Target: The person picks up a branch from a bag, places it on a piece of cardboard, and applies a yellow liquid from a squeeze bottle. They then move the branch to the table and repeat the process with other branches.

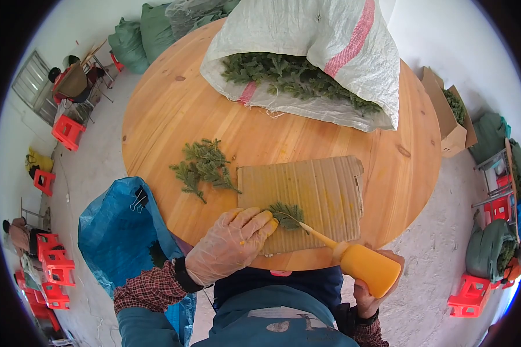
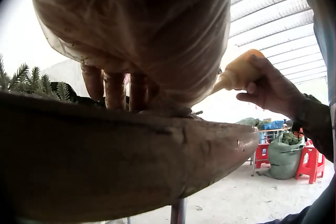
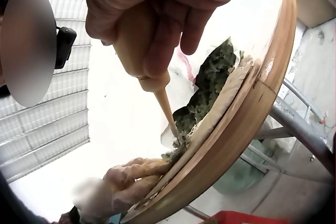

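Note:
On a ribbed cardboard sheet (image 1: 324,182) lies a small green fir sprig (image 1: 287,216). My left hand (image 1: 228,246), in a clear plastic glove with yellow smears at the fingertips, pinches the sprig's left end against the cardboard. My bare right hand (image 1: 366,301) grips a yellow squeeze bottle (image 1: 371,270), tilted with its long nozzle (image 1: 317,234) pointing left. The nozzle tip is right at the sprig's stem. In the right wrist view the fingers wrap the bottle (image 3: 137,40), and its nozzle slants down to the sprig (image 3: 178,148). The glove hides the sprig's held end.
Loose fir sprigs (image 1: 202,168) lie left of the cardboard on the round wooden table (image 1: 162,110). A white woven sack (image 1: 283,29) of fir branches lies open at the back. A blue bag (image 1: 113,225) hangs at the left edge. Red stools (image 1: 68,132) and seated people are farther off.

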